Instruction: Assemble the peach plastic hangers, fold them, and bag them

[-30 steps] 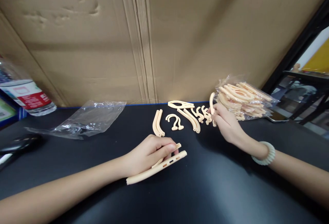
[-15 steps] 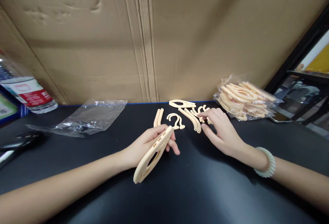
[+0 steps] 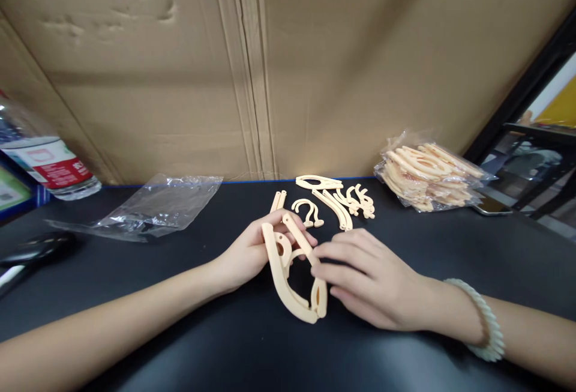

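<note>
Drawn back from the small curled cream plastic hooks, where it hovered half a second ago, the person's right hand has come in to meet the left and now pinches a slim straight cream plastic bar. The left hand grasps a broad bowed cream plastic arm beside it. Seen as a closed, edge-on stack in the frame before, the held group is now turned and spread, its pieces converging toward six o'clock. For the work in hand, I judge this a shift from sorting parts to handling or aligning those held; fingers cover the middle, so I cannot tell whether anything is joined.

The rest lies about the held group on the matte black tabletop: two question-mark-shaped cream plastic hooks at twelve o'clock, a pair of long curved cream arms at one, the small hooks beyond those, a clear plastic bag packed with cream parts at two, and a crumpled clear plastic bag at ten.
</note>
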### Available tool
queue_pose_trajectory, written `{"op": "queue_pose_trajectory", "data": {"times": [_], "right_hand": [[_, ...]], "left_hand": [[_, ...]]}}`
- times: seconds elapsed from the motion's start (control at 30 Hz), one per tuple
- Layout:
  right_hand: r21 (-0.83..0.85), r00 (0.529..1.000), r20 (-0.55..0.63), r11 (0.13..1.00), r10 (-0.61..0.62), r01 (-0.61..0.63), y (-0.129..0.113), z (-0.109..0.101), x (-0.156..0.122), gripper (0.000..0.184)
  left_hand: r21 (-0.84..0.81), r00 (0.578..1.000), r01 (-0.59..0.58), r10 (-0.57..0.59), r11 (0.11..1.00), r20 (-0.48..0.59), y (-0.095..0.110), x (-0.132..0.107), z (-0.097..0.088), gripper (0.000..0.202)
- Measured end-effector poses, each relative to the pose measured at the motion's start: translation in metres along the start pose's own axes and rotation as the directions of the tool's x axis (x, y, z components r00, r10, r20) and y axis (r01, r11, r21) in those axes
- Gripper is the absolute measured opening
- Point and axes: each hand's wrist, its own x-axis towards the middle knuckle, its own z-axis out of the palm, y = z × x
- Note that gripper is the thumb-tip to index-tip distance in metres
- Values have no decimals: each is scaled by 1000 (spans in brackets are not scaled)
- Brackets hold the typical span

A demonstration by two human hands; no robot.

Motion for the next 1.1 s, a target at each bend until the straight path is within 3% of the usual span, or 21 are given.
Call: {"op": "queue_pose_trajectory", "data": {"times": [0.1, 0.37, 0.5, 0.6, 0.73, 0.83, 0.97, 1.1], "right_hand": [[-46, 994, 64, 995, -91, 94, -4, -2, 1, 27], [14, 987, 157, 1000, -30, 28, 0, -3, 0, 29], [12, 989, 144, 999, -42, 41, 0, -3, 1, 31], [-7, 988, 146, 999, -39, 40, 0, -3, 0, 30], [-25, 988, 152, 999, -31, 35, -1, -3, 0, 29], [-33, 990, 139, 999, -34, 39, -1, -3, 0, 28], [-33, 993, 114, 998, -42, 46, -1, -2, 0, 26], [-70, 996, 78, 996, -50, 55, -1, -2, -1, 23]], "left_hand": [[26, 1000, 11, -12, 1000, 20, 1, 0, 2, 22], [271, 991, 113, -87, 956, -106, 3, 0, 4, 28], [310, 986, 143, -110, 940, -121, 5, 1, 5, 21], [219, 981, 171, -144, 961, -133, 4, 1, 4, 22], [18, 989, 133, -132, 991, -60, 3, -2, 3, 34], [69, 996, 92, -93, 993, 10, 4, -4, 4, 45], [205, 994, 89, -99, 975, 36, 7, -5, 8, 37], [187, 991, 112, -123, 976, 47, 6, -3, 8, 37]]}}
